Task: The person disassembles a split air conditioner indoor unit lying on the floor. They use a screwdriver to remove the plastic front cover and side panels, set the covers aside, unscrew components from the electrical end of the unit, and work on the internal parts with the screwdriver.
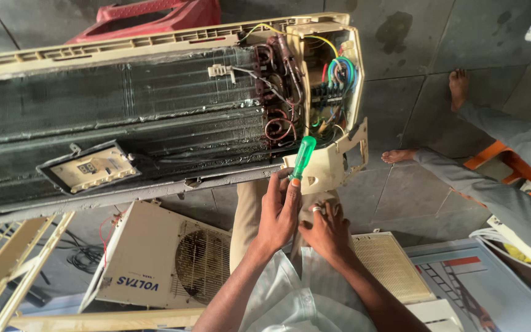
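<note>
Cooler parts fill most of the view: a long air-conditioner unit [155, 117] lies open on its side, above and to the left of the fingers, with its dark fins bare. Its open end, full of copper pipes and coloured wires [333, 74], sits just above the fingers. A cream corner piece [330, 161] of the case touches the fingers on their upper right.

Below and to the left of the fingers lies a cream panel with a round fan grille [201, 264]. A person's bare feet [401, 155] rest on the tiled floor [401, 37], well off to the right.

The left hand [279, 212] is closed around a screwdriver with a green handle [303, 158], which points up toward the corner piece. The right hand [326, 230] is just beside it, lower down. Its fingers [321, 209] are partly curled, and I cannot tell if they hold anything.

It looks like the step in hand is working a screw at that corner. The next move would call for a steady tip on the screw and a firm hold on the loose corner.
</note>
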`<state>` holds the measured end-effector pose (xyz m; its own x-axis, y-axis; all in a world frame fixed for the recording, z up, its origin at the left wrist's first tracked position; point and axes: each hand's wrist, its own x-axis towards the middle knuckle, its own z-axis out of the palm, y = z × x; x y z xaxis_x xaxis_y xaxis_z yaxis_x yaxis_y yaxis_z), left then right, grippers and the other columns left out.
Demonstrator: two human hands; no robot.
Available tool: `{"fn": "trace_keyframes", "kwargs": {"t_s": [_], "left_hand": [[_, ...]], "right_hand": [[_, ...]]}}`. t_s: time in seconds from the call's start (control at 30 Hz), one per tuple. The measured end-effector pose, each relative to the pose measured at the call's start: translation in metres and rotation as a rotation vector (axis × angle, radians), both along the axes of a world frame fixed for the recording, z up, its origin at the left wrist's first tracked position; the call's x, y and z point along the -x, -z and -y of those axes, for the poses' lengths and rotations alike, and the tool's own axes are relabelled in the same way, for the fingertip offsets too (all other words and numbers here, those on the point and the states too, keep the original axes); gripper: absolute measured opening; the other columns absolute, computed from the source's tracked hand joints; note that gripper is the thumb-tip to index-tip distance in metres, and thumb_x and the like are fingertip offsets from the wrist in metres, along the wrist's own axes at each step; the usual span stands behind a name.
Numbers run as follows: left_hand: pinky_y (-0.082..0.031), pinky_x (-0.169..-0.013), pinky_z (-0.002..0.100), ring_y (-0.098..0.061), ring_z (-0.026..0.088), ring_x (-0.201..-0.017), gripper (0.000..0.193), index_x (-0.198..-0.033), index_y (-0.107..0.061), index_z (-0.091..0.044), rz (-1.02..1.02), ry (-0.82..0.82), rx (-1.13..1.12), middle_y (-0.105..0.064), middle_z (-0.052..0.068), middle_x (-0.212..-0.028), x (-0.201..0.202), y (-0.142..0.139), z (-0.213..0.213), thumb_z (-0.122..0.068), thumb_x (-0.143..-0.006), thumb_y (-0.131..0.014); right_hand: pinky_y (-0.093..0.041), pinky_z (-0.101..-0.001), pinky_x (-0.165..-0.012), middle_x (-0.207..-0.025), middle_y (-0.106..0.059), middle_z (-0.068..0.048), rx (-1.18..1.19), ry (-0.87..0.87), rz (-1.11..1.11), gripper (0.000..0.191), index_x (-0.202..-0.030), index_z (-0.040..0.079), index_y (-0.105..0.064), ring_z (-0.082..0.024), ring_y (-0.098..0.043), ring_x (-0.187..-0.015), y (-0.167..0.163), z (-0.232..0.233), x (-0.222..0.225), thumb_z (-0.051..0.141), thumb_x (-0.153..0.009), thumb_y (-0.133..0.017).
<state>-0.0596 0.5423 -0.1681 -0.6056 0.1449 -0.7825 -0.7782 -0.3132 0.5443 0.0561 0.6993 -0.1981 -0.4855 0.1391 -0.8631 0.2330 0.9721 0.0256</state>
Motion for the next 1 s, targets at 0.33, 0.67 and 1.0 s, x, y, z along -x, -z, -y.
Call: {"fn": "trace_keyframes", "kwargs": {"t_s": [0.33,0.67,1.0], "left_hand": [[-0.037,-0.056,0.023,-0.043,0.003,-0.067,0.028,-0.132,-0.051,0.0,-0.09,0.113,0.043,-0.056,-0.001,-0.079,0.007,0.001,-0.014,-0.017,-0.109,-0.052],[-0.054,-0.079,0.029,-0.067,0.018,-0.087,0.037,-0.143,-0.052,-0.005,-0.509,0.371,-0.007,-0.069,0.01,-0.106,0.047,-0.011,-0.032,-0.009,-0.106,-0.061],[-0.029,-0.126,0.054,-0.039,0.035,-0.149,0.065,-0.147,-0.052,-0.007,-0.866,0.46,0.922,-0.047,0.013,-0.153,0.108,0.041,-0.053,-0.027,-0.092,-0.08]], "right_hand": [[-0.053,-0.0553,-0.085,-0.126,-0.059,-0.022,0.209,-0.03,-0.253,0.061,-0.119,0.003,-0.063,-0.046,-0.056,-0.113,0.0,-0.009,-0.012,0.036,-0.071,-0.081],[-0.051,-0.0264,-0.095,-0.132,-0.061,-0.015,1.047,0.813,-0.546,0.056,-0.149,0.004,-0.029,-0.015,-0.061,-0.111,-0.08,-0.07,0.158,0.017,-0.106,-0.062],[-0.063,-0.0328,-0.073,-0.125,-0.062,-0.026,0.744,0.209,-1.297,0.053,-0.145,0.014,-0.021,-0.031,-0.073,-0.092,-0.072,-0.08,0.2,0.001,-0.11,-0.058]]}}
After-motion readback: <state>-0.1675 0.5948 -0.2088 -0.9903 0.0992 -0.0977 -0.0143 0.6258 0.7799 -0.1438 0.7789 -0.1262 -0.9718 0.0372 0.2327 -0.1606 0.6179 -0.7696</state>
